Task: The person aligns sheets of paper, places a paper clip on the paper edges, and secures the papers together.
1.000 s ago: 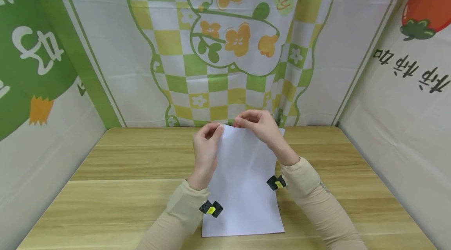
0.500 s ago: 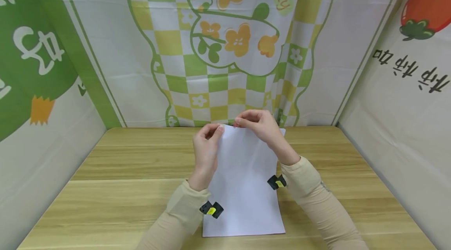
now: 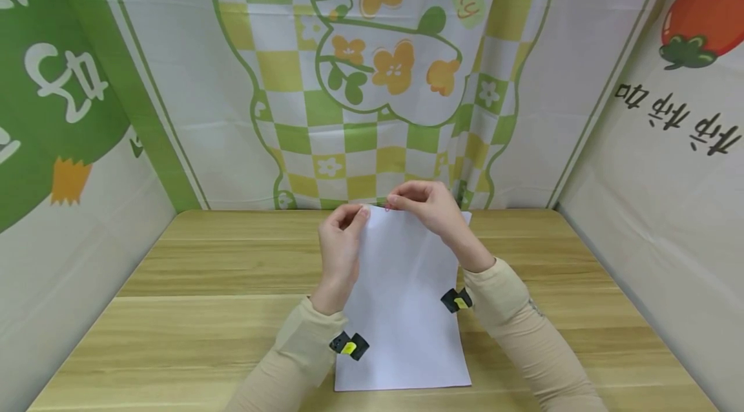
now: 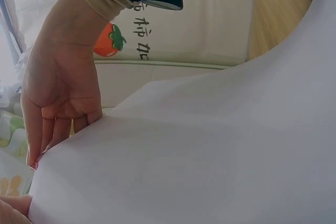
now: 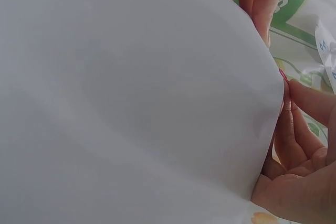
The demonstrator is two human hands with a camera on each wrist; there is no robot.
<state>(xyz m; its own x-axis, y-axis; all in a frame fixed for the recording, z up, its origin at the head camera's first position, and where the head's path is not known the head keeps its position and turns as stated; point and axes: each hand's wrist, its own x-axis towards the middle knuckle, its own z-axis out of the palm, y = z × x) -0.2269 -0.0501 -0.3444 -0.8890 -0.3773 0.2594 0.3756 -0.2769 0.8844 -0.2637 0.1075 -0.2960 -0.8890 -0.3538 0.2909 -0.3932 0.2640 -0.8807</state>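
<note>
A white sheet of paper (image 3: 407,309), bowed in the wrist views, has its far edge raised between both hands. At its far left corner the left hand (image 3: 340,244) pinches the paper between thumb and fingers. The right hand (image 3: 433,212) pinches a small red paper clip (image 5: 283,74) right at the far edge, a little right of the left fingertips. Only a loop of the clip shows past the thumb; the rest is hidden by the fingers. In the right wrist view, other right fingers lie behind the paper's edge.
The paper's near end rests on a wooden table (image 3: 221,309). A printed green-and-yellow checked cloth (image 3: 360,134) hangs close behind the table's far edge, with cloth walls on the left and right. Both wrists carry small black cameras (image 3: 349,345).
Both hands stay in nearly the same place. The red paper clip's loop shows slightly more clearly below the right fingertips.
</note>
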